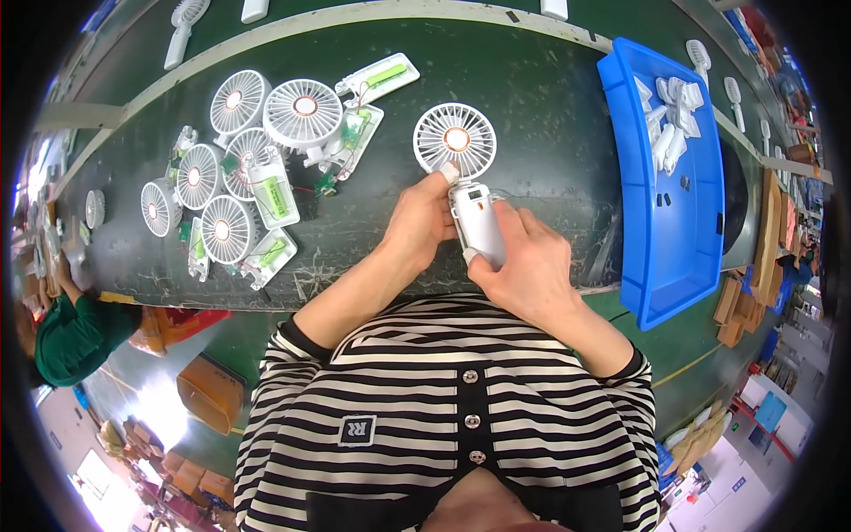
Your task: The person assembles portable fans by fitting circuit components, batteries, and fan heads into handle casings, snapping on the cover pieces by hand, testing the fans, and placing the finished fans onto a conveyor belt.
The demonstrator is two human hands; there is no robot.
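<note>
A small white handheld fan (pixel 427 140) lies head away from me on the dark green worktable (pixel 355 253), its round grille face up. My left hand (pixel 417 222) pinches it at the neck, where head and handle meet; a pale cover wraps one fingertip. My right hand (pixel 532 262) is closed around the white handle (pixel 477 229), thumb along the near end and fingers on the right side. A small dark slot and an orange mark show on the handle's upper part. The undersides of the fan and handle are hidden.
To the left lie several opened white fans (pixel 304 111) with green batteries (pixel 275 199), thin wires and small circuit boards (pixel 325 184). At the right a blue tray (pixel 678 266) holds white plastic parts (pixel 669 146) and small black pieces. A person in a green shirt (pixel 84 341) works at far left.
</note>
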